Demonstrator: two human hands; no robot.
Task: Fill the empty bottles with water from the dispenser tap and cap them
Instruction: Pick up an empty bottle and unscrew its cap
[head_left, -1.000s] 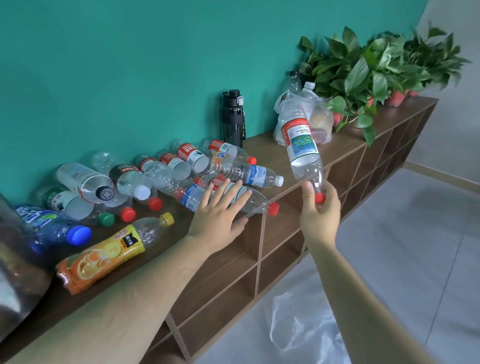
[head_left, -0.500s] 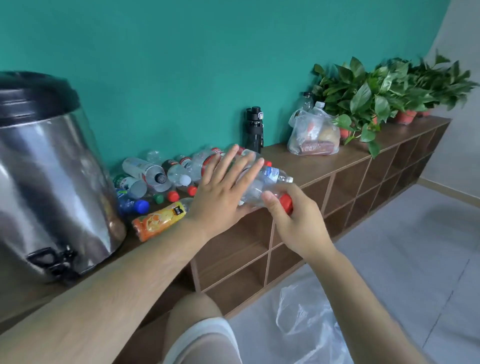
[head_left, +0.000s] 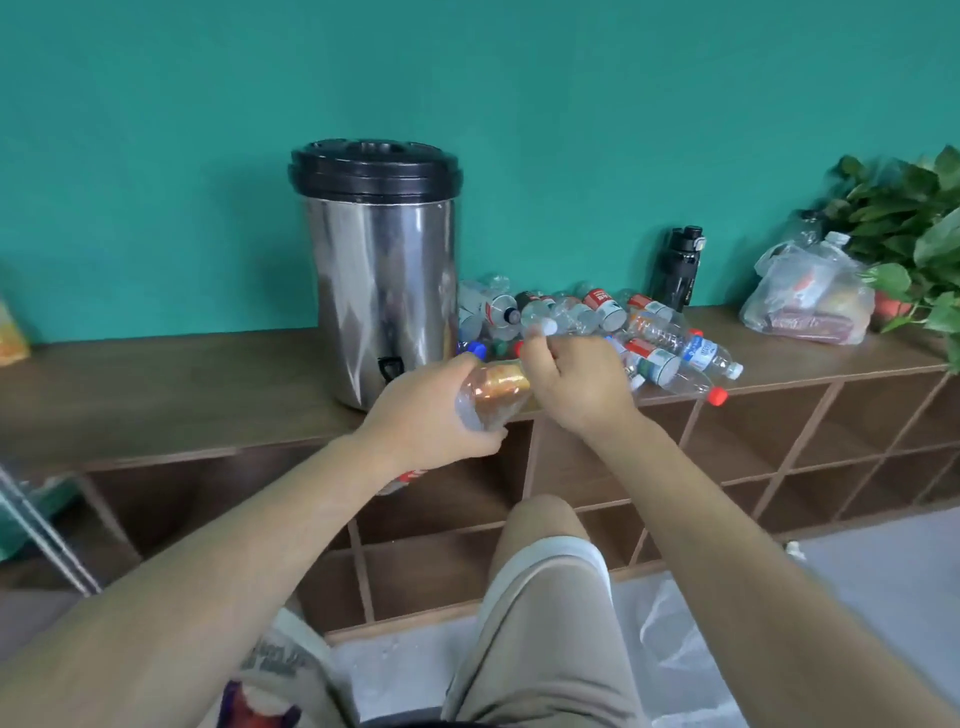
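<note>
**Your hands hold one bottle, not yet filled, before the dispenser**

Your left hand is wrapped round the body of a clear bottle, which is tilted with its neck up and to the right. A red label shows below the palm. Your right hand has its fingers curled in at the neck end of the same bottle. The cap is hidden under them, so whether it is on, loose or off cannot be told. The bottle is in the air just in front of the worktop edge, near the tap but not under it, and it appears to hold no water.

Progress, as a judgement: this reads as the uncapping step. Filling and recapping of this bottle remain to be done. The heap of bottles lying on their sides beside the steel dispenser looks empty, most of them capped, and no filled bottle can be made out. Most of the task therefore seems to lie ahead.

Farther right on the worktop stand a black flask, a plastic bag with contents, and potted plants.
</note>
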